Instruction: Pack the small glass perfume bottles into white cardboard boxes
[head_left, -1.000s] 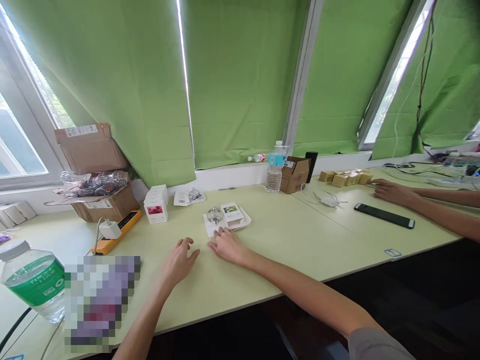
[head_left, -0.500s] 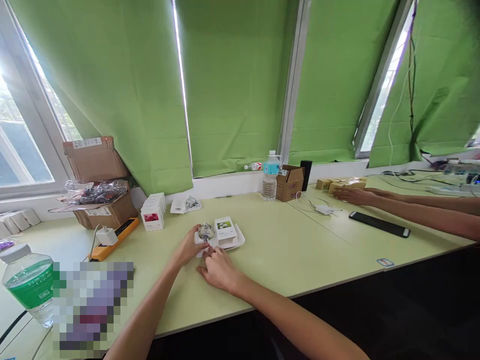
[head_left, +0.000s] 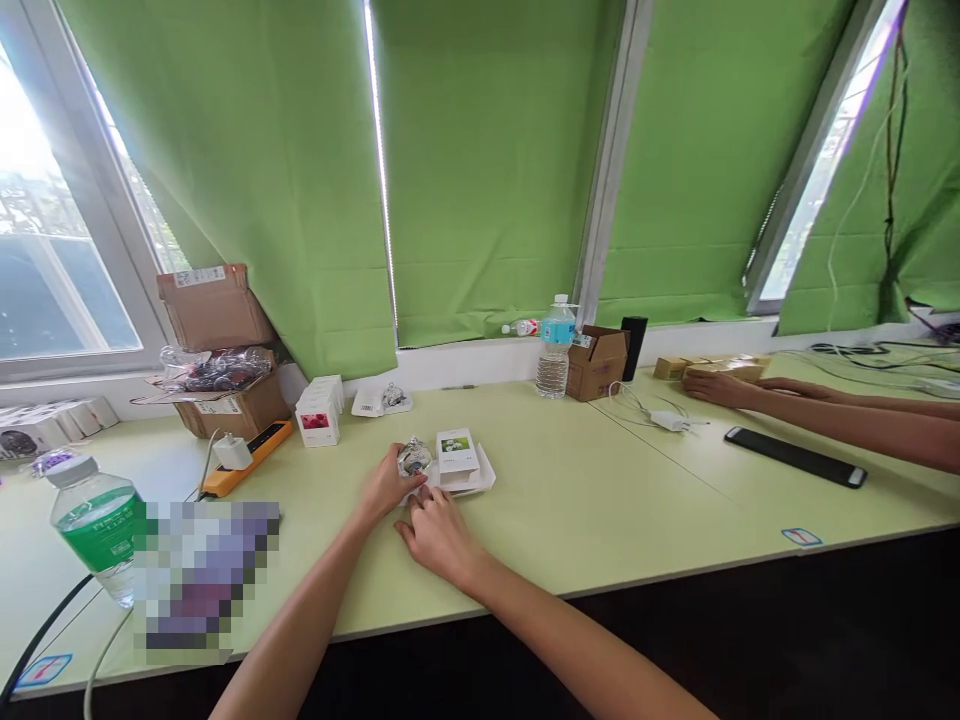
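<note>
My left hand [head_left: 384,488] is closed around the left side of a small shiny, clear, rounded item [head_left: 414,458], which seems to sit in white packaging. Its thumb lies across the item's lower front. Close beside it, my right hand [head_left: 437,530] has curled fingers, with its fingertips at the packaging's near edge. What those fingertips pinch, if anything, is hidden. Just to the right lies a small white box [head_left: 457,455] with a green flower picture, resting on an open white carton [head_left: 485,474].
A row of white boxes [head_left: 319,428], a similar item in a white tray [head_left: 393,397] and an orange power strip [head_left: 259,452] stand left and behind. Water bottles [head_left: 553,365], a cardboard box [head_left: 598,365] and a black phone-like slab [head_left: 795,457] are rightward. Another person's hands [head_left: 716,388] touch yellowish boxes.
The view has turned slightly left, so most things appear shifted right. My hands stay at the clear item, and less of the white packaging shows below it.
</note>
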